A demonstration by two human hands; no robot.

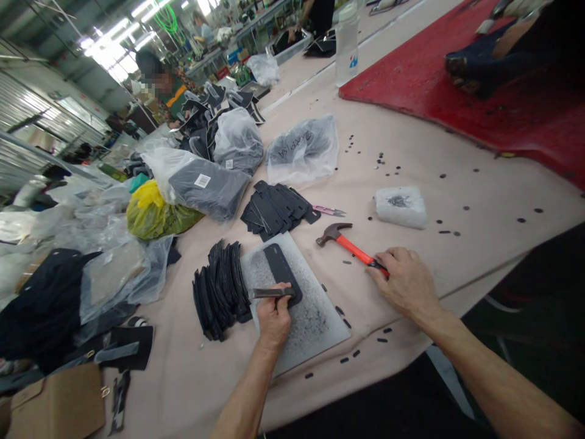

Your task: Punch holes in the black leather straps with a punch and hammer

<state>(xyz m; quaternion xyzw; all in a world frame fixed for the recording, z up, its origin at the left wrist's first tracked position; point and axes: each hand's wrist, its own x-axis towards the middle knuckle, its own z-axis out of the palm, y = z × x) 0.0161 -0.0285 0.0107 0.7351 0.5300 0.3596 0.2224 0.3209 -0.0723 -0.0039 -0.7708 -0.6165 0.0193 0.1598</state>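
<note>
My left hand (275, 320) is closed around a metal punch (270, 293), whose end is over a dark strip (280, 263) with rounded corners. The strip lies on a pale, scuffed cutting board (315, 329). To the right, my right hand (404, 280) grips the handle end of a claw hammer (351, 247) with an orange handle, its head pointing away from me. A stack of black strips (219, 289) stands against the board's left side. Beyond the board is a fanned pile of flat dark pieces (276, 208), with pink thread snips (329, 211) beside it.
Small black oval scraps (343, 360) are scattered over the table. A white wrapped block (400, 207) sits beyond the hammer. Plastic bags (205, 183) of dark goods line the left side. A red mat (439, 91) and clear bottle (347, 46) are at back right. Co-workers are further off.
</note>
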